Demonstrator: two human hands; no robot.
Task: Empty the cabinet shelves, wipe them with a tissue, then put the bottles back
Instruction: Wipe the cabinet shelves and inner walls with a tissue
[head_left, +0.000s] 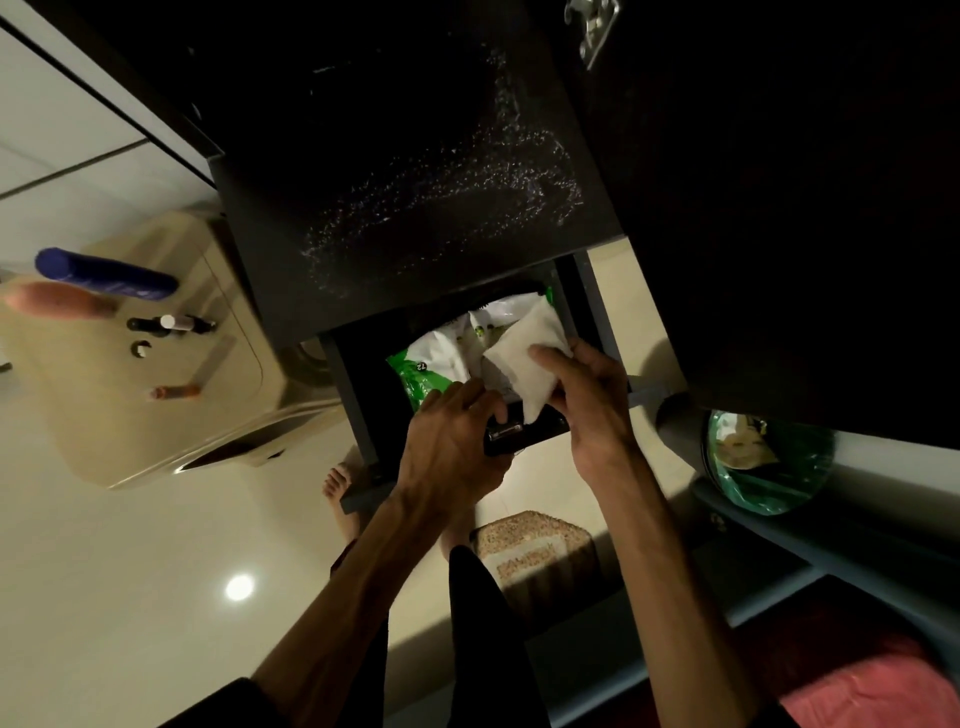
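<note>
I look down past a dark cabinet shelf (415, 182) speckled with white dust. Below its front edge, a green and white wipes pack (436, 358) lies in a lower compartment. My right hand (587, 410) pinches a white tissue (524, 358) pulled up from the pack. Just beside it, my left hand (457, 436) curls its fingers round a small black case (524, 434) at the compartment's front. Several bottles stand on a beige washing machine (130, 426) at the left: a blue one (104, 273), a pink one (57, 301) and small dark ones (166, 325).
The open dark cabinet door (779, 208) fills the upper right, a metal hinge (592, 31) at its top. A bin lined with a green bag (769, 457) sits at the right, a beige stool (535, 556) below my hands, a pink cloth (857, 691) at the lower right.
</note>
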